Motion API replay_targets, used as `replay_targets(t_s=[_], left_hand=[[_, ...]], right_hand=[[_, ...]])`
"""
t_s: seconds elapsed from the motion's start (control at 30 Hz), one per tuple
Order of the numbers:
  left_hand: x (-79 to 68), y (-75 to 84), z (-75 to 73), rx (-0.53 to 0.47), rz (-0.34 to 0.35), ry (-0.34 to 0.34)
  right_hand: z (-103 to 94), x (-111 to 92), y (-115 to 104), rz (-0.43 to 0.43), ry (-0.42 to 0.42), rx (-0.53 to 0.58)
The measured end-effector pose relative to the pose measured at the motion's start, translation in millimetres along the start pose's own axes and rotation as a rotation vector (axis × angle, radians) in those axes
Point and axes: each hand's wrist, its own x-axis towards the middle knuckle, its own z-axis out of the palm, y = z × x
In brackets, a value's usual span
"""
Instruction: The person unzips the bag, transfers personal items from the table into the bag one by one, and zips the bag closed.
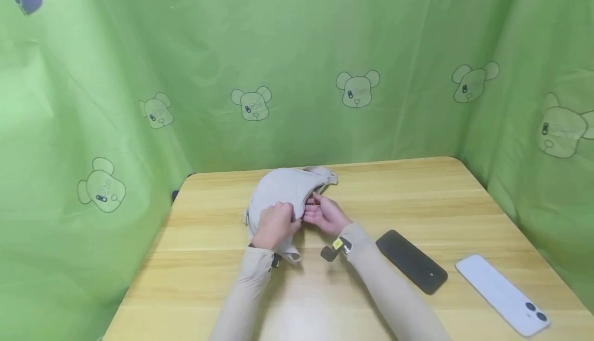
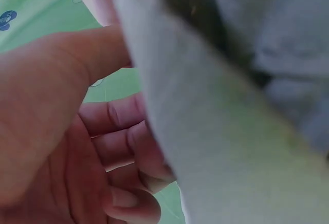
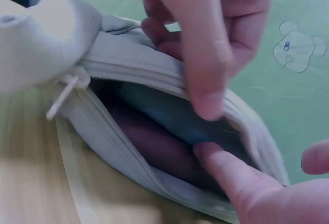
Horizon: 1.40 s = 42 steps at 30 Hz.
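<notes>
One pale grey, crescent-shaped bag (image 1: 278, 191) is seen toward the far edge of the wood-grained surface (image 1: 185, 289), with its mouth turned toward the right hand (image 1: 327, 215). The near side of the bag is grasped by the left hand (image 1: 275, 223): the rim of the mouth is pinched, the thumb being placed over it on the inside and the other fingers being curled behind the cloth. The mouth is unzipped and parted, and a light zip pull (image 3: 62, 99) is shown at one end of it in the right wrist view. Nothing is clasped by the right hand; its fingers are extended, one of them being put into the mouth against the lower inner wall. A dark, purplish interior is revealed there, though whether lining or contents are seen cannot be told. Both forearms are covered by beige sleeves, and a dark device (image 1: 330, 252) with a yellow label (image 1: 337, 243) is worn on the right wrist. To the right of that arm, a black phone (image 1: 410, 262) and a white phone (image 1: 501, 293) are laid slantwise, apart from each other. The surface is enclosed by a green curtain (image 1: 297, 26), on which bear heads (image 1: 254, 105) are printed.
</notes>
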Motion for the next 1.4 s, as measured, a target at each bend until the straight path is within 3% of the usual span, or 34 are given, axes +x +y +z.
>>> replay_targets(t_s=[0.13, 0.3, 0.63, 0.87, 1.0, 1.4], left_hand=[[0.1, -5.1, -4.2, -0.005, -0.001, -0.010], [1.3, -10.5, -8.4, 0.012, 0.003, -0.014], [1.5, -16.4, -10.8, -0.023, 0.050, -0.051], [2.3, -21.9, -10.8, -0.059, 0.034, -0.084], [2.7, -24.8, -10.9, -0.075, 0.031, -0.092], [2.3, -26.8, -14.4, -0.079, 0.039, -0.092]], right_hand=[[-8.9, -16, -16, -0.058, 0.040, -0.248], [-30.6, -51, -46, -0.148, 0.090, -0.592], [-86.2, -125, -77, -0.218, 0.235, -0.931], [-115.3, -157, -79, -0.192, 0.287, -1.295], [-128.2, -163, -75, -0.240, 0.324, -1.365], [-155.1, -174, -62, -0.238, 0.373, -1.500]])
